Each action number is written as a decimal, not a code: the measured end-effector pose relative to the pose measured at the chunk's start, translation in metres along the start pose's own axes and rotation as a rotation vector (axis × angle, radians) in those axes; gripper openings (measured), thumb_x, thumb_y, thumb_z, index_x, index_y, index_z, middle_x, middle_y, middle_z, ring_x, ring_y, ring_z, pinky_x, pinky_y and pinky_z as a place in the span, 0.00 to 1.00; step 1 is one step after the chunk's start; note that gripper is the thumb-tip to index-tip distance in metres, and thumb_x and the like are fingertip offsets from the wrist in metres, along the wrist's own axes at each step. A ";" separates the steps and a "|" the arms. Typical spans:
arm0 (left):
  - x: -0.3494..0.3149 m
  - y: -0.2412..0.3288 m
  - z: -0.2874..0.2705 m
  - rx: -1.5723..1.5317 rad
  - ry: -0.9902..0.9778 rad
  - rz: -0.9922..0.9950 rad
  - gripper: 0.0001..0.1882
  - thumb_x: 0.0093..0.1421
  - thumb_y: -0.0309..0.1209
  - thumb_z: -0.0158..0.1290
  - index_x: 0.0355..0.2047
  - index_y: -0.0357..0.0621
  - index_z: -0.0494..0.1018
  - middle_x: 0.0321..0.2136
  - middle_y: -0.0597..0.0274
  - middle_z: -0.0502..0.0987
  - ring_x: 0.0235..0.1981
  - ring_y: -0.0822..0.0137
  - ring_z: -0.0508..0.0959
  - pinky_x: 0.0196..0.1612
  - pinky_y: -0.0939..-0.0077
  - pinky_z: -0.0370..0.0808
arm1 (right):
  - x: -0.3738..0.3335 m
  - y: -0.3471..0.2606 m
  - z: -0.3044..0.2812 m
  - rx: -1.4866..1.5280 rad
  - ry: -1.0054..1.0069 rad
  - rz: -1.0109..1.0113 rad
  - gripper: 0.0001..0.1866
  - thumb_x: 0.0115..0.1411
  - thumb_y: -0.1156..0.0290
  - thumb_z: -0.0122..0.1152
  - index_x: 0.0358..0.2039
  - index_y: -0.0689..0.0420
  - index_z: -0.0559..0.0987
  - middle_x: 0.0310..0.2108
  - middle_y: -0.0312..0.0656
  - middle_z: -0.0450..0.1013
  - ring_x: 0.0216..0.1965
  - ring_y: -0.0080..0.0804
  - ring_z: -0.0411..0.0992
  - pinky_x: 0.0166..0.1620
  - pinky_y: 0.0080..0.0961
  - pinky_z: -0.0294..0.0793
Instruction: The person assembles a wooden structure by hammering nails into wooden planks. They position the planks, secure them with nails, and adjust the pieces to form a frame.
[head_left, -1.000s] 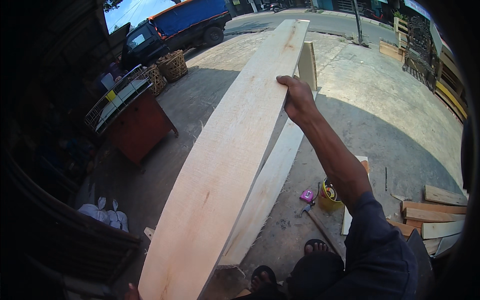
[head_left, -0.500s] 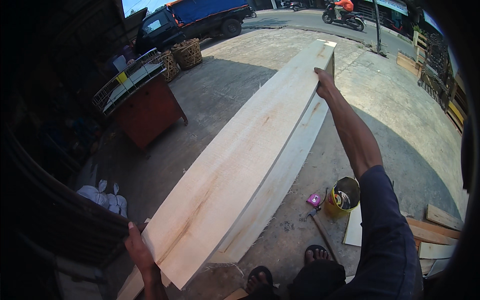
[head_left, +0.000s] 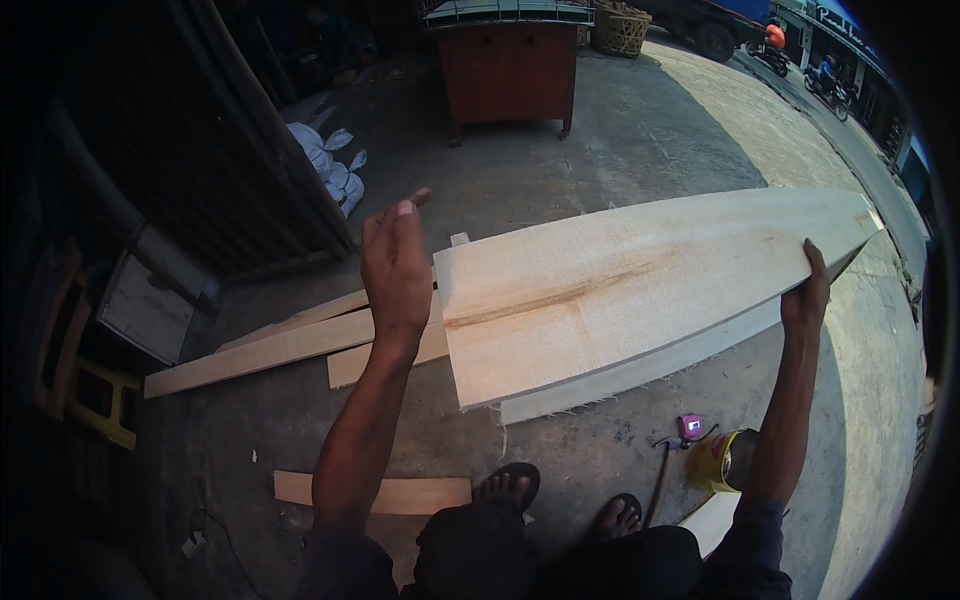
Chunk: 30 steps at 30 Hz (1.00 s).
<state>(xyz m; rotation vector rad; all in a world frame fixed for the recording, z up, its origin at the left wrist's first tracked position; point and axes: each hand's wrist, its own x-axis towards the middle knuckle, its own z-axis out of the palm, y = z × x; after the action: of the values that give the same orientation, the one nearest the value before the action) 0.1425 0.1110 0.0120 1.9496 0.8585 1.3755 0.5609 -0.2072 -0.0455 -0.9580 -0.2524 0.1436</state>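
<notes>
A wide, pale wooden board (head_left: 600,280) lies across in front of me, a brown streak in its grain. My right hand (head_left: 806,288) grips its near edge toward the right end, thumb on top. My left hand (head_left: 397,265) is raised beside the board's left end, fingers loosely extended and holding nothing. Under the wide board, a second pale board (head_left: 640,373) shows along the near side with a frayed edge. Narrower wooden strips (head_left: 260,352) stick out to the left, beyond my left wrist.
By my right forearm stand a yellow bucket (head_left: 712,462), a pink tape measure (head_left: 690,426) and a hammer (head_left: 659,480). A short plank (head_left: 420,494) lies near my feet. Ahead are a red-brown cart (head_left: 510,85) and white sacks (head_left: 330,165); a yellow stool (head_left: 105,405) is at left.
My left hand has come off the board's left end and is now raised beside it. The view has swung left and down, so the board lies more crosswise; my right hand keeps its grip.
</notes>
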 end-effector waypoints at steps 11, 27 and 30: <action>-0.022 -0.024 0.031 -0.680 -0.418 -0.406 0.29 0.76 0.53 0.37 0.30 0.42 0.70 0.27 0.66 0.70 0.33 0.73 0.68 0.43 0.70 0.67 | 0.050 -0.008 -0.041 -0.058 -0.110 0.068 0.27 0.67 0.69 0.58 0.61 0.70 0.64 0.54 0.52 0.72 0.57 0.43 0.72 0.61 0.37 0.72; -0.043 -0.008 0.030 -0.674 -0.400 -0.252 0.28 0.74 0.50 0.41 0.43 0.35 0.79 0.32 0.59 0.80 0.36 0.72 0.77 0.44 0.72 0.72 | 0.046 -0.007 -0.046 -0.038 -0.130 0.101 0.24 0.70 0.66 0.56 0.59 0.68 0.67 0.54 0.50 0.73 0.56 0.40 0.73 0.61 0.35 0.71; -0.045 -0.008 0.028 -0.695 -0.411 -0.292 0.26 0.73 0.46 0.41 0.44 0.34 0.79 0.33 0.58 0.81 0.36 0.71 0.78 0.44 0.72 0.73 | 0.048 -0.008 -0.048 -0.041 -0.120 0.110 0.24 0.70 0.66 0.55 0.60 0.68 0.67 0.54 0.50 0.73 0.57 0.40 0.73 0.61 0.36 0.72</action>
<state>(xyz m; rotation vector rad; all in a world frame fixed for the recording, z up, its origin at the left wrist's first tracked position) 0.1561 0.0777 -0.0277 1.4144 0.3715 0.8864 0.6205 -0.2385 -0.0586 -1.0060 -0.3140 0.2980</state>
